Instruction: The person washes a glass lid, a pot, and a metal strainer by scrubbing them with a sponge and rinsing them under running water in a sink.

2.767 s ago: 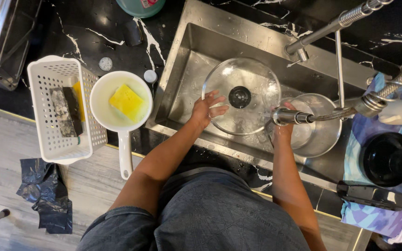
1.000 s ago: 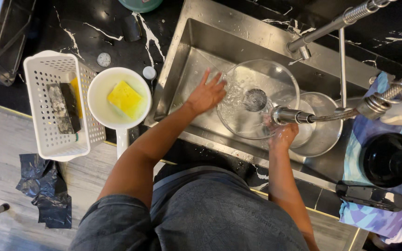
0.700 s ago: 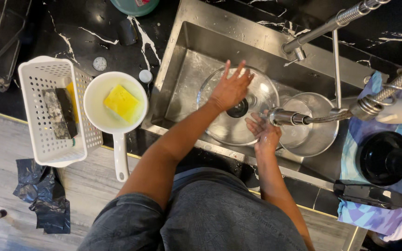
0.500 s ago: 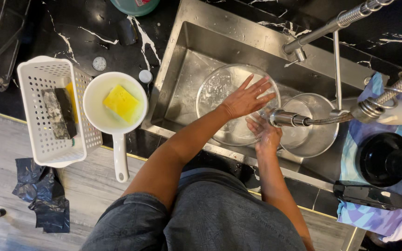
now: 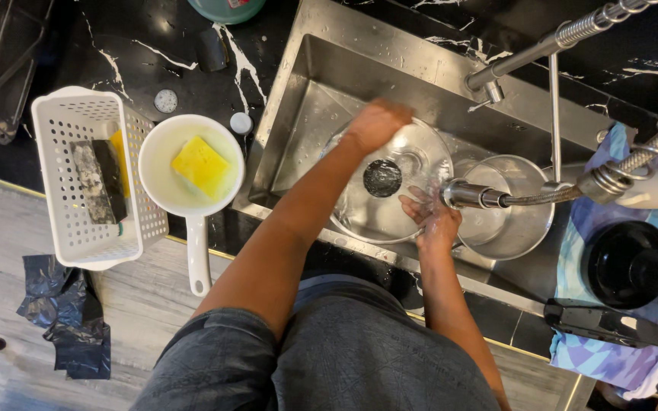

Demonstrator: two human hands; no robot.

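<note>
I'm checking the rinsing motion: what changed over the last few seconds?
The left hand slid from the glass lid's near-left edge across to its far rim. The right hand kept its grip on the near edge by the sprayer. Saucepan, sponge and basket stayed put.

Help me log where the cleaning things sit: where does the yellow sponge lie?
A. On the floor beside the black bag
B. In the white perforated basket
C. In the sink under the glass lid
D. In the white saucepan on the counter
D: the yellow sponge lies inside the white saucepan on the black counter, between the white basket and the sink.
</note>
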